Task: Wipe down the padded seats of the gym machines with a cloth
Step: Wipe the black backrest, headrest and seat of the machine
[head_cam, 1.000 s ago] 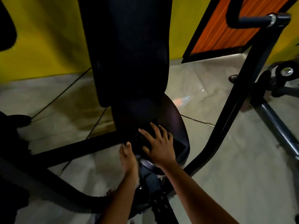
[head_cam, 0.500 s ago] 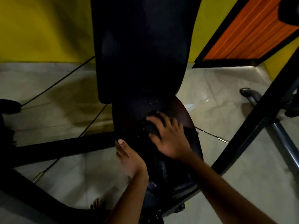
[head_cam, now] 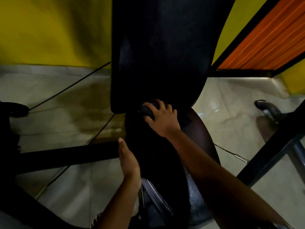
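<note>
Seat: dark padded seat (head_cam: 204,129) in mid-frame, long axis running 12 to 6 o'clock. A brownish sheen shows on its 3 o'clock flank; the rest is too dark to read.
Back pad: tall black pad (head_cam: 158,47) standing at the seat's 12 o'clock end, its lower edge overhanging the seat's rear.
Cloth: small dark wad (head_cam: 146,110) at the seat's 12 o'clock end, right under the back pad's lower edge. It lies on the seat, beneath the right hand.
Right hand: right hand (head_cam: 163,119) on top of the cloth, fingers spread and bent over the wad, thumb tucked against its 6 o'clock side, gripping it. The forearm crosses the seat from 5 o'clock.
Left hand: left hand (head_cam: 128,161) at the seat's 9 o'clock edge, fingers straight and together, pointing to 12 o'clock and holding nothing. It lies along the seat's edge; contact is too dark to confirm.
Frame: black bar (head_cam: 66,156) running out toward 9 o'clock from under the seat. A second slanted black bar (head_cam: 272,151) stands at 4 o'clock.
Cable: thin wire with a metal ferrule (head_cam: 231,153) at the seat's 3 o'clock, lying above the floor.
Floor: pale glossy tiles (head_cam: 66,113).
Surround: yellow wall (head_cam: 49,30) at 10 o'clock, orange slatted panel (head_cam: 267,43) at 2 o'clock.
</note>
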`<state>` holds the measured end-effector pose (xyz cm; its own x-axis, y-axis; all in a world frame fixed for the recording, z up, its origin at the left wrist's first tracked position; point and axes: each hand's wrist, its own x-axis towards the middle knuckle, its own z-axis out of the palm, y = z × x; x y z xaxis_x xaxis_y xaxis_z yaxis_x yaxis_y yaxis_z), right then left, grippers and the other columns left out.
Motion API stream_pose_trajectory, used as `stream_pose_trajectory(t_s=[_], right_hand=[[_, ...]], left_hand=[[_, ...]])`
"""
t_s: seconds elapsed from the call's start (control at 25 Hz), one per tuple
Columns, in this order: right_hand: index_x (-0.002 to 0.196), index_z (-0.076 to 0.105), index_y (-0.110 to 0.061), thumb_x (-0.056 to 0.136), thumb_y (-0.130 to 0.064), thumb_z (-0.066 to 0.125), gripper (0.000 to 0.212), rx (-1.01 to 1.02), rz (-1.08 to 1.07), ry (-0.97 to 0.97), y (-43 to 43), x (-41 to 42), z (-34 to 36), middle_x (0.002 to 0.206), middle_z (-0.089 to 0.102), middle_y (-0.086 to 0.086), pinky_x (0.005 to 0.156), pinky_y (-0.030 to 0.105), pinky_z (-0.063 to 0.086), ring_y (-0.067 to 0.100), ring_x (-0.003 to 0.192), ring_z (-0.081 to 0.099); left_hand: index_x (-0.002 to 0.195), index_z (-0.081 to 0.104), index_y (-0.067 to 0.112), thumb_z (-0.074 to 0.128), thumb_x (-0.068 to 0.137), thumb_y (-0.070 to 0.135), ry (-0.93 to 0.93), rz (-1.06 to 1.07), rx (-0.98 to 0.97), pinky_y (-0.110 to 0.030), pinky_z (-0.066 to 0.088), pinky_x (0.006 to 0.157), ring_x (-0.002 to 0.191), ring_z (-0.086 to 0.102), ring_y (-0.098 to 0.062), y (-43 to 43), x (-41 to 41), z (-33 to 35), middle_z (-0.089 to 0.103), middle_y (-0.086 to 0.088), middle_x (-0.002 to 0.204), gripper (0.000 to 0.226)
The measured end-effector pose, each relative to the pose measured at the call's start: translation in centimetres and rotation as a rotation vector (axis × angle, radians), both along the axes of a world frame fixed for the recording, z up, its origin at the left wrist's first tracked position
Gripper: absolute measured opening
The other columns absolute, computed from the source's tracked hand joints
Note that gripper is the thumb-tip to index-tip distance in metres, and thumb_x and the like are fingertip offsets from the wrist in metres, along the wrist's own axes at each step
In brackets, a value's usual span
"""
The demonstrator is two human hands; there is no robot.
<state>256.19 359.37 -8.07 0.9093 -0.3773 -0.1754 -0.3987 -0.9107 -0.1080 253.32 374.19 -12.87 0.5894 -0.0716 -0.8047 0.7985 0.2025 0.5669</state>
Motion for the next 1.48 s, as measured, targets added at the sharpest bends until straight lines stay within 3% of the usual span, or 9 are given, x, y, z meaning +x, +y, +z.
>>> stream_pose_trajectory(t_s=[0.08, 0.24, 0.36, 0.52, 0.76, 1.0, 1.16, 1.32, 1.48], right_hand=[[0.135, 0.037, -0.043, 0.084, -0.050, 0.038, 0.052, -0.067, 0.119, -0.057, 2.6, -2.0, 0.8, 0.147, 0.035, 0.004, 0.089, 0.045, 0.039, 0.038, 0.113, 0.046], [0.129, 0.041, -0.045, 0.077, -0.051, 0.039, 0.053, -0.034, 0.298, -0.097, 6.6, -5.0, 1.3, 0.143, 0.042, 0.003, 0.084, 0.047, 0.044, 0.034, 0.111, 0.051], [0.134, 0.034, -0.047, 0.082, -0.056, 0.032, 0.053, 0.067, 0.261, -0.048, 3.5, -0.6, 0.3, 0.148, 0.032, -0.002, 0.089, 0.044, 0.036, 0.032, 0.120, 0.041], [0.137, 0.035, -0.044, 0.090, -0.058, 0.039, 0.050, 0.082, 0.030, -0.007, -1.7, 3.3, -1.3, 0.147, 0.033, -0.003, 0.097, 0.042, 0.032, 0.030, 0.125, 0.038], [0.143, 0.024, -0.044, 0.091, -0.056, 0.039, 0.056, 0.008, -0.445, 0.045, -1.7, -1.3, 0.0, 0.156, 0.018, 0.001, 0.107, 0.046, 0.023, 0.033, 0.134, 0.027], [0.137, 0.038, -0.044, 0.081, -0.057, 0.036, 0.058, -0.045, -0.078, -0.072, 4.7, -4.6, 1.1, 0.143, 0.045, 0.004, 0.087, 0.045, 0.045, 0.035, 0.111, 0.053], [0.141, 0.027, -0.046, 0.085, -0.060, 0.030, 0.058, -0.005, -0.170, -0.003, -2.6, -2.2, -0.2, 0.151, 0.029, -0.001, 0.096, 0.043, 0.034, 0.032, 0.125, 0.038], [0.143, 0.024, -0.044, 0.090, -0.053, 0.039, 0.056, 0.056, -0.480, 0.065, -6.1, -1.4, -0.4, 0.154, 0.021, 0.003, 0.105, 0.046, 0.027, 0.034, 0.132, 0.030], [0.140, 0.034, -0.047, 0.088, -0.057, 0.032, 0.053, -0.026, -0.098, -0.148, -2.5, -5.9, -0.5, 0.151, 0.035, 0.002, 0.098, 0.049, 0.038, 0.037, 0.125, 0.044]], left_hand=[[0.136, 0.048, 0.025, 0.032, 0.076, 0.081, -0.009, -0.028, -0.029, -0.044, 0.040, 0.106, 0.118, 0.055, -0.028, -0.4, 2.2, 0.5, 0.055, -0.009, 0.135, 0.084], [0.125, 0.057, 0.022, 0.036, 0.072, 0.082, 0.054, 0.032, -0.134, -0.042, 0.045, 0.099, 0.108, 0.061, -0.027, -0.7, 2.7, 1.7, 0.064, -0.008, 0.120, 0.083], [0.130, 0.053, 0.025, 0.036, 0.072, 0.082, -0.001, -0.062, 0.057, -0.046, 0.042, 0.102, 0.115, 0.056, -0.030, -1.7, 3.7, 1.8, 0.058, -0.008, 0.130, 0.083], [0.139, 0.042, 0.022, 0.030, 0.082, 0.074, -0.171, -0.292, 0.433, -0.049, 0.040, 0.102, 0.122, 0.050, -0.035, -2.9, 3.9, 1.7, 0.050, -0.011, 0.139, 0.078], [0.142, 0.038, 0.015, 0.026, 0.086, 0.067, -0.231, -0.368, 0.572, -0.048, 0.039, 0.096, 0.121, 0.049, -0.040, -3.1, 3.8, 2.6, 0.049, -0.016, 0.139, 0.077], [0.143, 0.036, 0.012, 0.036, 0.093, 0.054, -0.241, -0.429, 0.441, -0.045, 0.037, 0.102, 0.129, 0.043, -0.035, -2.0, 4.1, 3.0, 0.042, -0.017, 0.144, 0.065], [0.150, 0.018, 0.012, 0.044, 0.093, 0.046, -0.467, -0.633, 0.502, -0.042, 0.026, 0.111, 0.143, 0.020, -0.029, -1.0, 3.8, 4.6, 0.015, -0.011, 0.157, 0.072], [0.149, 0.021, 0.018, 0.037, 0.093, 0.053, -0.835, -0.919, 0.715, -0.045, 0.016, 0.118, 0.146, 0.012, -0.022, -1.5, 2.3, 5.2, 0.015, -0.003, 0.158, 0.068], [0.134, 0.050, 0.007, 0.011, 0.095, 0.057, -1.077, -1.252, 0.853, -0.043, 0.016, 0.112, 0.135, 0.041, -0.029, -4.6, -0.1, 5.9, 0.047, -0.014, 0.143, 0.075]])
